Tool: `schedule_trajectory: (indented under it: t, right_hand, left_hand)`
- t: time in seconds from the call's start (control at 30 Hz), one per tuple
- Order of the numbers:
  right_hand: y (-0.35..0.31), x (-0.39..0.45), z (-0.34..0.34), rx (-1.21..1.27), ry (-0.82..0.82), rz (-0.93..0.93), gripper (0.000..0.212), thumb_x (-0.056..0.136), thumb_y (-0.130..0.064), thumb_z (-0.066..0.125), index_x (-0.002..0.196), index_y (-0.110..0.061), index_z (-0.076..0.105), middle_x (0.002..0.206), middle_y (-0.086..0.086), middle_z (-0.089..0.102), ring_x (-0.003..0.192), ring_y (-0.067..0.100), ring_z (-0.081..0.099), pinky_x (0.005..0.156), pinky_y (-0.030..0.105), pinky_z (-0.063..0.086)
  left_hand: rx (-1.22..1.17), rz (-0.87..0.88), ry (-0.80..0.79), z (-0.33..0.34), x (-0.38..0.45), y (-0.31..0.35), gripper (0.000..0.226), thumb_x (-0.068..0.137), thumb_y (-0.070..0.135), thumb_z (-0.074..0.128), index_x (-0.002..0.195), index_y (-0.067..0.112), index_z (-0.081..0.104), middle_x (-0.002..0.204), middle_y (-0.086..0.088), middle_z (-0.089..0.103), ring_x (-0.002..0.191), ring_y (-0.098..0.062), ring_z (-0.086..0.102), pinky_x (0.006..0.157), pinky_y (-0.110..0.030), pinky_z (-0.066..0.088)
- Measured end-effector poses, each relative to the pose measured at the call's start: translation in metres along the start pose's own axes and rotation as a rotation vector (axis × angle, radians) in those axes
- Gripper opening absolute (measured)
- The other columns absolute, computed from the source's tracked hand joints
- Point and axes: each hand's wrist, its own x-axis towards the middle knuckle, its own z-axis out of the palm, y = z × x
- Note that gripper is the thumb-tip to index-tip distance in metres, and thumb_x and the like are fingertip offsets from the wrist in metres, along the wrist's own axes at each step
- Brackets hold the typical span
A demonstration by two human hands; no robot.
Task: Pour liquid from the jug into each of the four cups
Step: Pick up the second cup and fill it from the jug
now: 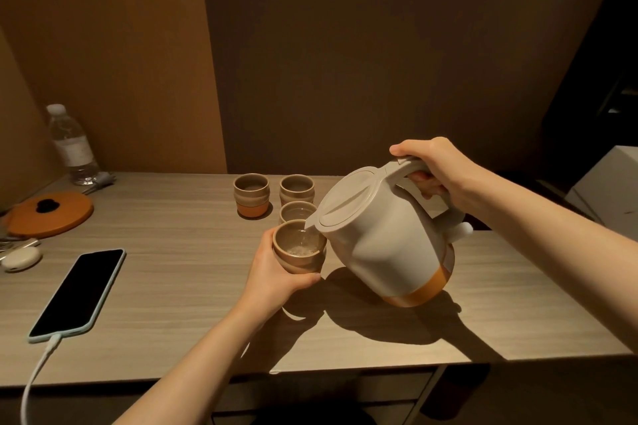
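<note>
My right hand [436, 167] grips the handle of a beige jug [383, 238] with an orange base, tilted left above the table. Its spout hangs over a beige cup [298, 254] that my left hand [276, 272] holds lifted off the table. Water runs into this cup and bubbles show at its bottom. Just behind it stands a second cup [297, 211], partly hidden by the held cup. Two more cups [251, 195] [297, 187] stand side by side at the back; the left one shows an orange base.
A black phone [77, 293] on a charging cable lies at the left on the wooden table [179, 252]. Further left are an orange lid [51, 214], a white earbud case [21, 259] and a water bottle [70, 145]. A wall rises behind the table.
</note>
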Motion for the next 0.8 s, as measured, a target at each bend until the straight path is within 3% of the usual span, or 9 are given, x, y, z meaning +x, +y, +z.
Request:
schedule_trajectory:
  t: [0.33,0.5,0.67,0.8]
  right_hand:
    - [0.027,-0.009,-0.002,0.194,0.112,0.008,0.047,0.093,-0.029,0.055,0.049,-0.015,0.046,0.037,-0.004,0.039,0.032,0.008,0.031,0.050,0.030,0.028]
    - [0.035,-0.010,-0.004,0.275,0.139,0.013,0.054,0.093,-0.033,0.055,0.041,-0.020,0.049,0.038,-0.003,0.038,0.035,0.011,0.029,0.050,0.031,0.028]
    - [0.038,-0.010,-0.007,0.386,0.191,0.051,0.049,0.092,-0.035,0.055,0.046,-0.019,0.049,0.038,-0.005,0.036,0.034,0.010,0.028,0.048,0.028,0.028]
    - [0.042,-0.010,-0.009,0.453,0.220,0.042,0.050,0.093,-0.035,0.054,0.048,-0.016,0.049,0.037,-0.005,0.038,0.034,0.009,0.030,0.048,0.026,0.028]
  left_hand:
    - [-0.013,0.028,0.030,-0.004,0.008,0.007,0.093,0.049,0.013,0.094,0.125,0.028,0.043,0.114,0.019,0.054,0.106,0.001,0.052,0.090,-0.020,0.043]
    - [0.004,0.049,0.047,-0.007,0.013,0.016,0.095,0.049,0.016,0.094,0.127,0.027,0.042,0.113,0.018,0.052,0.106,-0.003,0.051,0.089,-0.020,0.043]
    - [0.026,0.036,0.056,-0.010,0.024,0.020,0.094,0.048,0.022,0.095,0.124,0.030,0.040,0.109,0.022,0.050,0.104,-0.004,0.053,0.081,-0.018,0.045]
    - [0.039,0.031,0.071,-0.014,0.034,0.023,0.094,0.049,0.024,0.094,0.127,0.026,0.042,0.113,0.014,0.052,0.106,-0.008,0.053,0.084,-0.024,0.048]
